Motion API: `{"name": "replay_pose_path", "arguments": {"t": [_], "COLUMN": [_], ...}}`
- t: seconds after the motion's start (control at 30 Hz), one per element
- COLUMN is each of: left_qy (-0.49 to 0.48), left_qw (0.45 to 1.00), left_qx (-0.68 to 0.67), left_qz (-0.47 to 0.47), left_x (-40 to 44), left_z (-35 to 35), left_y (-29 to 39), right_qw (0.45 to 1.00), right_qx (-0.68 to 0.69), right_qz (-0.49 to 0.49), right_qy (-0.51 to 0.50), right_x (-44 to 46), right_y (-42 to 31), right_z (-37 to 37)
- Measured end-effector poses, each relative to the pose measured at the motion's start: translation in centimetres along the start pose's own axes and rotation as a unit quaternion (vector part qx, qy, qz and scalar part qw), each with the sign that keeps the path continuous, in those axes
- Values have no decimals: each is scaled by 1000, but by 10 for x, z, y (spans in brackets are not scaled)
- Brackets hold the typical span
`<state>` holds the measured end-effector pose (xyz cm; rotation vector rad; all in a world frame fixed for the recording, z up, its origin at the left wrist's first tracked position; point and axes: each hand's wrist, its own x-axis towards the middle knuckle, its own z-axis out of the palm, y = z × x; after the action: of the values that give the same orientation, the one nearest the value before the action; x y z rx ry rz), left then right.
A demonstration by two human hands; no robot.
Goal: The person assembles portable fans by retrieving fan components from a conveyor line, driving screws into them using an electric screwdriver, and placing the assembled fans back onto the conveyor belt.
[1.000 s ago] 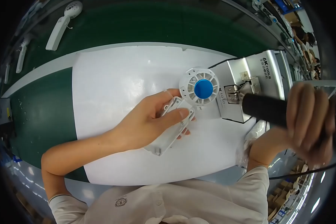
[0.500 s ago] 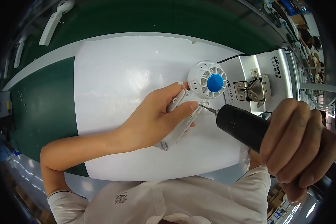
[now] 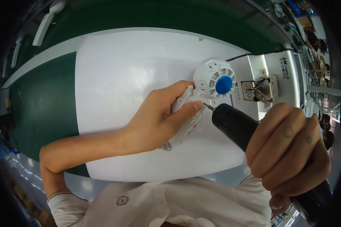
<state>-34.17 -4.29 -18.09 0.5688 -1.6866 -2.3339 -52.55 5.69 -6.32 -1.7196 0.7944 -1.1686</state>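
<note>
The white plastic handheld fan with a round slotted head and blue disc (image 3: 206,80) lies over the white sheet (image 3: 113,83), its long axis running near-left to far-right, head at the far-right end. The left hand (image 3: 155,119) is nearer, gripping the handle. The right hand (image 3: 286,151) is clenched around the black cylindrical electric screwdriver (image 3: 234,123), far-left of which lies the fan. The bit points far-left, beside the left thumb; contact cannot be confirmed.

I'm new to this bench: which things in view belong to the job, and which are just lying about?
The job:
white fan, in left hand
black screwdriver, in right hand
silver machine, probably

Apparently lying about:
other fans, upper left
</note>
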Motion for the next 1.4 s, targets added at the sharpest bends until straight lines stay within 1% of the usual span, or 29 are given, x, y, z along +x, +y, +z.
{"name": "replay_pose_path", "arguments": {"t": [0.07,0.2,0.23,0.3,0.33,0.43,0.57,0.63,0.77,0.9,1.13,1.3,1.4], "left_qy": [-6,-8,-6,-3,3,14,7,6,-1,-12,-5,-1,9], "left_qw": [998,991,988,985,989,994,992,992,988,992,993,992,986], "left_qx": [54,121,141,160,143,107,117,117,149,124,118,128,158], "left_qz": [25,48,57,70,43,-36,-38,-41,-27,-16,-15,17,44], "left_x": [4,8,13,20,20,24,22,20,26,27,30,36,36], "left_z": [0,3,5,2,2,4,3,5,6,6,10,14,17], "left_y": [-3,-5,-8,-7,-6,3,5,5,5,0,-1,-6,-4], "right_qw": [999,996,995,985,978,961,941,927,958,975,984,987,989], "right_qx": [-7,-38,-52,-78,-96,-141,-139,-90,-33,-13,-4,-8,-9], "right_qz": [-49,-70,-79,-113,-123,-110,-52,-41,-87,-119,-133,-130,-125], "right_qy": [0,30,45,108,138,210,302,361,271,186,118,95,79], "right_x": [-5,-7,-11,-23,-27,-27,-16,-12,-19,-18,-20,-21,-21], "right_y": [10,15,10,-13,-23,-35,-23,-20,-19,-2,8,11,14], "right_z": [3,3,0,-17,-25,-41,-44,-43,-45,-38,-30,-31,-29]}}
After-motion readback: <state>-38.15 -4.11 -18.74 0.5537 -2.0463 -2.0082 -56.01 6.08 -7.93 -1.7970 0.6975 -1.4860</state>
